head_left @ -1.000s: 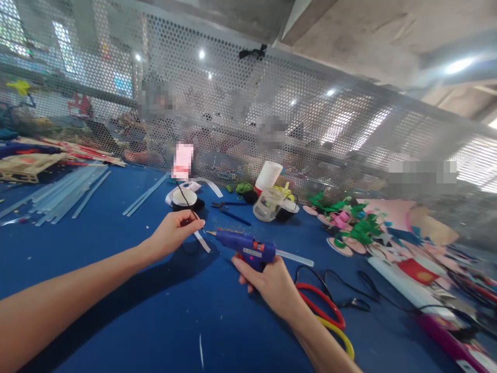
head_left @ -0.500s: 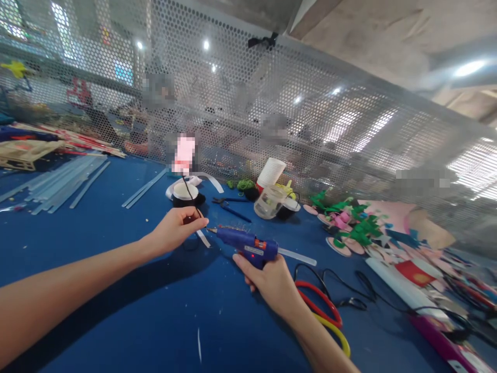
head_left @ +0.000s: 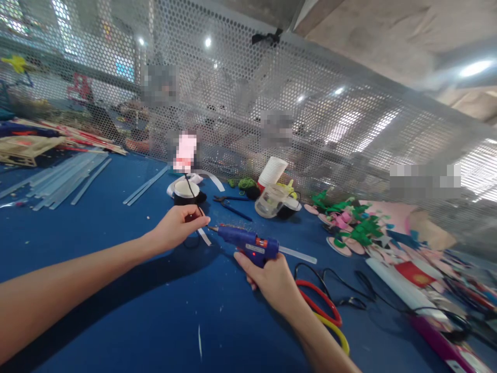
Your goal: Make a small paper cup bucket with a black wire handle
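Over the blue counter (head_left: 116, 311), left hand (head_left: 176, 228) keeps pinching a thin black wire (head_left: 191, 191); right hand (head_left: 272, 280) stays wrapped around the glue gun (head_left: 248, 242), nozzle edged closer to it

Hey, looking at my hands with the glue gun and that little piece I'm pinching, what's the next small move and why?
Probably ease the glue gun slightly left until its nozzle meets the small piece pinched in the left hand. The right hand already aims the nozzle at those fingertips, with only a short gap left. A thin black wire rises from the pinch, so keep that hand steady.
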{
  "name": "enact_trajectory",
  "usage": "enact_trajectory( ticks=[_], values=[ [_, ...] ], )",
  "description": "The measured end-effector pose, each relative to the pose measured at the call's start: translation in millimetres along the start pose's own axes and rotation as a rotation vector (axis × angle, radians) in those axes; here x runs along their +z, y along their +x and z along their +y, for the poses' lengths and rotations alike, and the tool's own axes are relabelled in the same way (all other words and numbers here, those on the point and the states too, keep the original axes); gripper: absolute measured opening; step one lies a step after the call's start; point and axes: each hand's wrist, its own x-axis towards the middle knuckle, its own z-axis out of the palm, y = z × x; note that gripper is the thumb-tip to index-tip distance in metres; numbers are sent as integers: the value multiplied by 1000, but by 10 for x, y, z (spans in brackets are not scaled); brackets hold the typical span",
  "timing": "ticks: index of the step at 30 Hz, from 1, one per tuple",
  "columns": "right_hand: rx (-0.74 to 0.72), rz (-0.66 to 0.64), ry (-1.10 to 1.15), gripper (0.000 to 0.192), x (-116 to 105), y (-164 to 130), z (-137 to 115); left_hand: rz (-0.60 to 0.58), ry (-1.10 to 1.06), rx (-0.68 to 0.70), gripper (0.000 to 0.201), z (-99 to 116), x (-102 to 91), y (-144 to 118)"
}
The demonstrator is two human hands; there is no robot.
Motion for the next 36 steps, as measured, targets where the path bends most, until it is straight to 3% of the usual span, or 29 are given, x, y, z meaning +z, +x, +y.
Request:
enact_trajectory(
  ticks=[26,36],
  values=[
    [11,3,-43,24,-10,0,-3,36,-44,4,26,-18,-30,22],
    [-61,-41,-16,26,-27,-10,37,43,-39,-18,25,5,-31,23]
  ],
)
